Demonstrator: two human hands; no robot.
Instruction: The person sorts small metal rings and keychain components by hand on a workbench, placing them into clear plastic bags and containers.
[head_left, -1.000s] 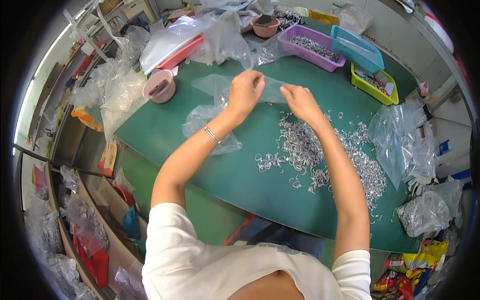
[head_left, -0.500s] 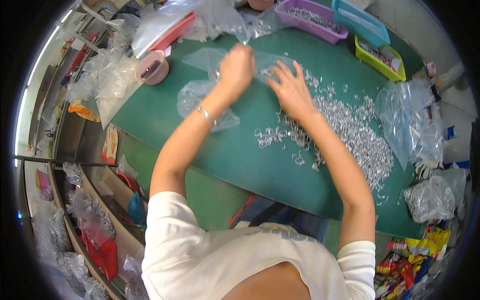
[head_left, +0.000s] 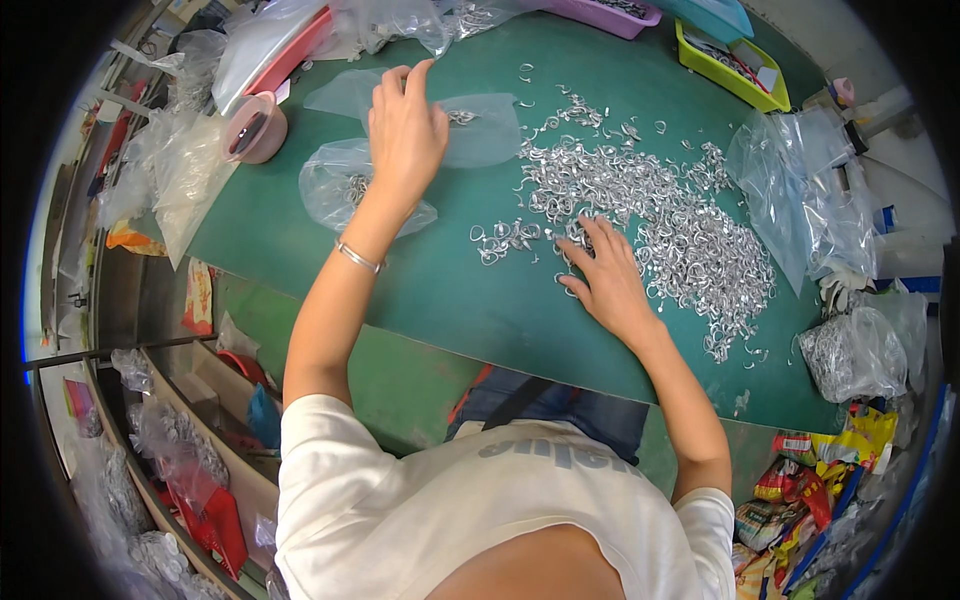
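Note:
A green table [head_left: 470,300] carries a wide heap of small silver metal clips [head_left: 660,215]. My right hand [head_left: 603,275] lies flat on the near edge of that heap, fingers spread over a few clips. My left hand [head_left: 405,130] reaches farther out, fingers apart, resting on a clear plastic bag [head_left: 478,128] that has a few clips inside. A second clear bag [head_left: 350,190] with clips lies under my left wrist, which wears a thin bracelet.
A pink roll of tape [head_left: 255,128] sits at the table's left. Yellow-green [head_left: 730,65] and purple [head_left: 620,12] bins stand at the far edge. Clear bags [head_left: 800,200] pile up on the right, one filled with clips [head_left: 850,350]. Shelves with bags are at the lower left.
My right hand came back from the bag to the near edge of the clip heap. My left hand stayed on the bag. The view moved closer to the table.

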